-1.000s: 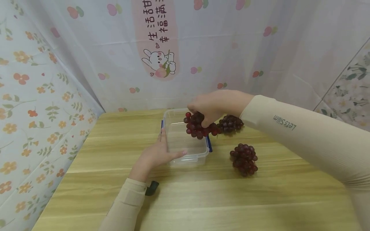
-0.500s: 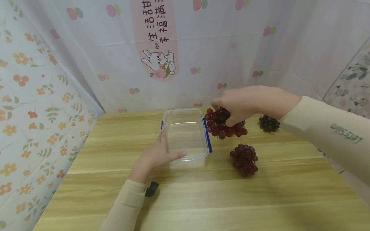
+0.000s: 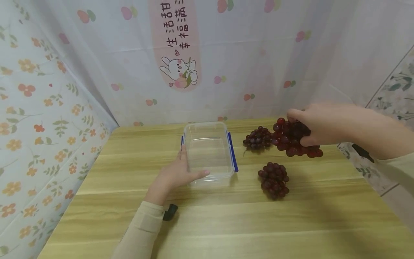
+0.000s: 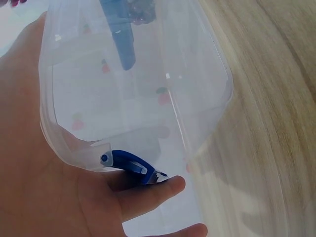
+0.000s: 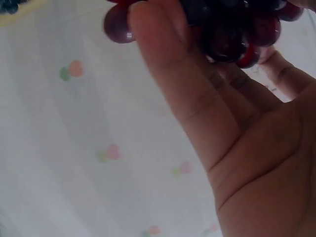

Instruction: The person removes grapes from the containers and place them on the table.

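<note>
My left hand [image 3: 176, 172] lies against the near left corner of a clear plastic box [image 3: 207, 158] with blue side latches. Its thumb runs along the near rim; in the left wrist view, straight fingers [image 4: 153, 197] show beside a blue latch [image 4: 129, 162]. The box stands lidless with nothing visible inside. Above the table's back right part, my right hand [image 3: 323, 124] grips a bunch of red grapes [image 3: 291, 138] from above, seen close up in the right wrist view as dark red grapes [image 5: 224, 39]. Fingers and grapes partly hide each other.
A dark purple grape bunch [image 3: 257, 138] lies right of the box, a red bunch [image 3: 274, 180] nearer the front. A darker bunch [image 5: 9, 6] peeks in at the right wrist view's corner. Patterned curtains [image 3: 258, 64] border the wooden table [image 3: 226, 226] behind and at left.
My right hand has carried the red grapes from above the box to the right, uncovering the purple bunch and now hiding the darker one in the head view. My left hand stays put.
</note>
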A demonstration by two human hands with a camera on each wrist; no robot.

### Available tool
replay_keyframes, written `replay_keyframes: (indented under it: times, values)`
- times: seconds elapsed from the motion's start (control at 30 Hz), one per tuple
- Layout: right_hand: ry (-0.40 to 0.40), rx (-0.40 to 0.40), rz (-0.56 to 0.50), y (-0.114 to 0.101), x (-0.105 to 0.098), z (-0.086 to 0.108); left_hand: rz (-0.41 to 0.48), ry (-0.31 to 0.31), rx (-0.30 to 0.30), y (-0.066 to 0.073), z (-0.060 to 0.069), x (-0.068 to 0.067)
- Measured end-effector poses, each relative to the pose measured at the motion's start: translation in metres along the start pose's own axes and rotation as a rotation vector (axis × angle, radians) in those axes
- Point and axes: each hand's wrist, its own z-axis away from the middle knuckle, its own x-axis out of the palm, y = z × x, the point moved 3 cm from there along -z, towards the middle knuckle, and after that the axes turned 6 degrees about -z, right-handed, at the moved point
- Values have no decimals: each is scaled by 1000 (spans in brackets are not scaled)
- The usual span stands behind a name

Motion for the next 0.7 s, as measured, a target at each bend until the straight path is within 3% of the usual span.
replay_keyframes:
  times: [0.3,0.47,0.7]
  values:
    - [-6,74,-189,45,69,23,10,6,-1,-1,0,4]
    - [-52,107,-262,71,108,34,8,14,7,-1,0,4]
    - [-109,114,-333,88,144,36,6,12,7,0,1,1]
